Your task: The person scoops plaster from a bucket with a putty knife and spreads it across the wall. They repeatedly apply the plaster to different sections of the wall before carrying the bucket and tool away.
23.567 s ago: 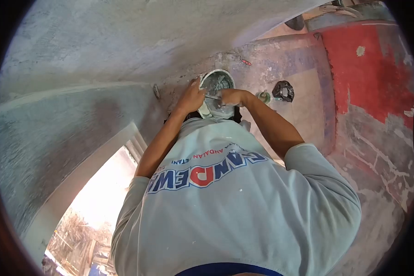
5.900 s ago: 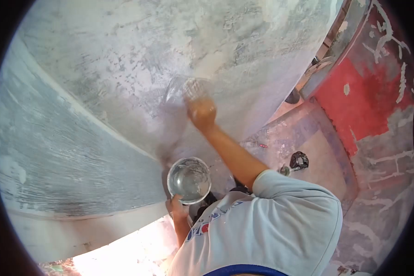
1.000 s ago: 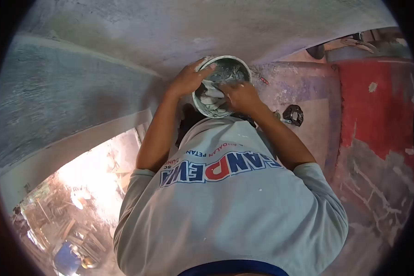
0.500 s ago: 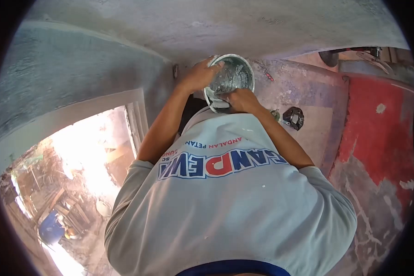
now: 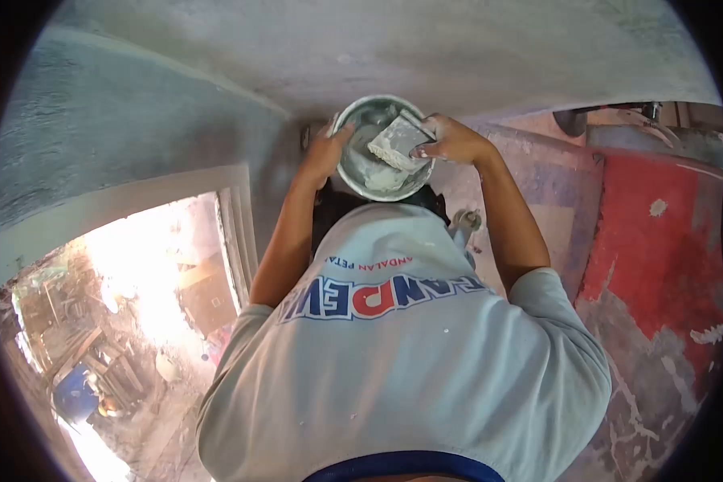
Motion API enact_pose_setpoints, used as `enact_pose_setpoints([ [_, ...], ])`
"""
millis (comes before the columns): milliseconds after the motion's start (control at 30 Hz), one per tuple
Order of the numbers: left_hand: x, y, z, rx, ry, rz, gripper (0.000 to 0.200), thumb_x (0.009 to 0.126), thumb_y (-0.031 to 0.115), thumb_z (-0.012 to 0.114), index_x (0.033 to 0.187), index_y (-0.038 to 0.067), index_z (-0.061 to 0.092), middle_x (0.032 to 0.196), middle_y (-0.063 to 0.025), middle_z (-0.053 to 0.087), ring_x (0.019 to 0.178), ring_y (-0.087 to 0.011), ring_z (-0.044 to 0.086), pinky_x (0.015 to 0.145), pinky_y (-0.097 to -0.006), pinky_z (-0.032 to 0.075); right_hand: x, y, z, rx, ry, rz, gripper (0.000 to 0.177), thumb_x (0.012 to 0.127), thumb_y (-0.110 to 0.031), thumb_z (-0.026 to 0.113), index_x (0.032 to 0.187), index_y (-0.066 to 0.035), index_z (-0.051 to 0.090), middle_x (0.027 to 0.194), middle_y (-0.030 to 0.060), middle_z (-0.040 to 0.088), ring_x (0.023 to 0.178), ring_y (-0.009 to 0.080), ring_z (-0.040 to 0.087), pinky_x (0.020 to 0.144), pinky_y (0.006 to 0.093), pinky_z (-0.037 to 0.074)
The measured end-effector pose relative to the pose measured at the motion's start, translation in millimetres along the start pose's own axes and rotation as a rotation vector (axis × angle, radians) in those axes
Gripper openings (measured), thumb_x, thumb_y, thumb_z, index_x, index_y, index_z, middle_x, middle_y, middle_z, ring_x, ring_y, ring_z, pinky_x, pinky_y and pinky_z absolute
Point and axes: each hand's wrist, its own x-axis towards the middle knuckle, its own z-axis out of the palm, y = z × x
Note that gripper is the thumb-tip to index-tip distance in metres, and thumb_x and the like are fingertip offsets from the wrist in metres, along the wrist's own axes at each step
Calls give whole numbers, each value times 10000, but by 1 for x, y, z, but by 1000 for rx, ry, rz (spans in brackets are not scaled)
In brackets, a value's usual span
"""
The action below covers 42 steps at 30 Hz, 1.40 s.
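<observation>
A round pail (image 5: 341, 170) with a whitish rim is held in front of my chest, its mouth facing up towards me. White paste (image 5: 384, 178) is smeared over its inside. My left hand (image 5: 324, 154) grips the left side of the rim, thumb over the edge. At the right side, my right hand (image 5: 456, 142) is closed on a flat rectangular scraper (image 5: 402, 143) held over the pail's mouth. White paste coats the scraper's lower edge, and some marks my right fingers.
A grey plastered wall (image 5: 490, 48) rises just ahead, with another wall (image 5: 136, 104) to the left. Below that one is a bright opening (image 5: 149, 273) onto cluttered ground with a blue container (image 5: 76, 394). Red-painted surface (image 5: 643, 233) lies to the right.
My right hand has come up from inside the pail to its right side, bringing the scraper into view. The pail has shifted slightly left, and my left hand has moved down its rim.
</observation>
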Motion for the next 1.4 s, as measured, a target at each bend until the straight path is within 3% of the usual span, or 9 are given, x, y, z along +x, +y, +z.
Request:
enact_pose_setpoints([
  [133, -9, -6, -23, -161, 22, -149, 563, 945, 367, 543, 1365, 4, 453, 1301, -127, 535, 1178, -203, 483, 1015, -332, 346, 12, 18, -7, 326, 321, 88, 433, 758, -153, 748, 1128, -18, 567, 947, 48, 652, 852, 142, 613, 731, 295, 505],
  [267, 22, -76, -48, 77, 124, 82, 536, 936, 395, 549, 1305, 8, 510, 1243, -113, 563, 1163, -228, 487, 1009, -374, 357, 25, -12, -9, 929, 531, 18, 331, 812, -57, 669, 1131, -14, 595, 1035, 105, 662, 924, 220, 652, 827, 374, 530],
  [400, 20, -60, -45, -224, 58, -103, 554, 934, 383, 554, 1319, -10, 494, 1287, -123, 539, 1178, -214, 481, 1017, -346, 358, 13, -121, -43, 909, 392, -147, 395, 814, 0, 665, 1177, -2, 509, 992, 119, 644, 914, 214, 652, 793, 377, 554],
  [633, 21, -50, -42, -195, -25, -139, 500, 938, 341, 523, 1322, 22, 502, 1286, -104, 546, 1178, -196, 495, 998, -307, 367, -66, -355, -88, -626, 718, -474, 209, 828, -39, 576, 1027, -2, 629, 771, 178, 650, 746, 265, 655, 639, 379, 469],
  [700, -13, -15, -58, -117, 34, -161, 492, 930, 335, 541, 1313, 27, 511, 1256, -109, 568, 1121, -196, 538, 951, -316, 416, -54, -406, -76, -832, 953, -799, 202, 852, -63, 569, 1036, -13, 636, 662, 183, 570, 588, 223, 560, 571, 341, 421],
  [767, 22, -63, -79, -226, -35, -60, 493, 924, 330, 553, 1312, 29, 509, 1232, -105, 581, 1052, -204, 580, 904, -333, 459, -58, -451, -82, -1189, 1219, -752, 293, 849, -39, 561, 1130, -63, 640, 803, 214, 647, 670, 330, 632, 582, 388, 477],
  [933, -19, -21, -108, -273, 0, -100, 569, 934, 303, 518, 1398, 6, 374, 1204, -137, 583, 1079, -232, 555, 929, -354, 445, -47, -519, -102, -1613, 1558, -876, 311, 888, -52, 509, 1139, -178, 641, 951, 48, 703, 762, 256, 676, 620, 393, 533],
  [1200, -13, -69, -156, -190, 16, 16, 539, 929, 310, 541, 1349, -14, 445, 1280, -146, 545, 1169, -237, 512, 989, -355, 390, 76, -359, -60, -1822, 1661, -878, 273, 842, -94, 576, 1096, -67, 671, 1190, 128, 641, 1139, 267, 599, 971, 369, 468],
  [1400, -58, -21, -152, -127, 28, -147, 580, 925, 341, 571, 1380, 19, 413, 1270, -159, 548, 1107, -239, 566, 962, -314, 425, 103, -255, 3, -1679, 1067, -728, 368, 818, -97, 562, 1180, -113, 627, 1266, 80, 596, 1105, 252, 605, 981, 359, 444],
])
